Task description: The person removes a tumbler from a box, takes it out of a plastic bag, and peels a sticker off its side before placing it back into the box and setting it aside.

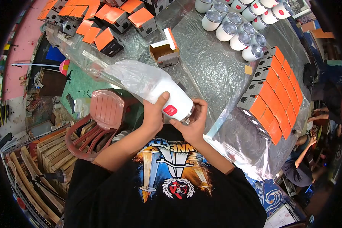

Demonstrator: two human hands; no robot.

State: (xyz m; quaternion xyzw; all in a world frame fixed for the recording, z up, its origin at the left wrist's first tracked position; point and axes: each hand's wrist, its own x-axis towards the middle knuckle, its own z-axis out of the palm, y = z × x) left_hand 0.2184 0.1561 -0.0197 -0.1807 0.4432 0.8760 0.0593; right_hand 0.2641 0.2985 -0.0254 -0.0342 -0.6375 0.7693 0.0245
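Note:
A white tumbler (174,99) with a red label lies tilted across both hands in front of my chest. A clear plastic bag (131,76) covers its far end and trails off to the upper left. My left hand (154,113) is closed around the tumbler's side, thumb on the white wall beside the label. Against the metallic near end, the fingers and thumb of my right hand (194,121) grip from the right. Beyond the tumbler, an orange and grey carton (166,53) stands on the table with its flap up.
Several white tumblers with clear lids (228,29) stand at the back right of the plastic-covered table (212,81). Stacked orange-topped boxes (273,97) fill the right side; more boxes (109,41) sit back left. A reddish plastic chair (107,108) is at left. Another person (298,171) is far right.

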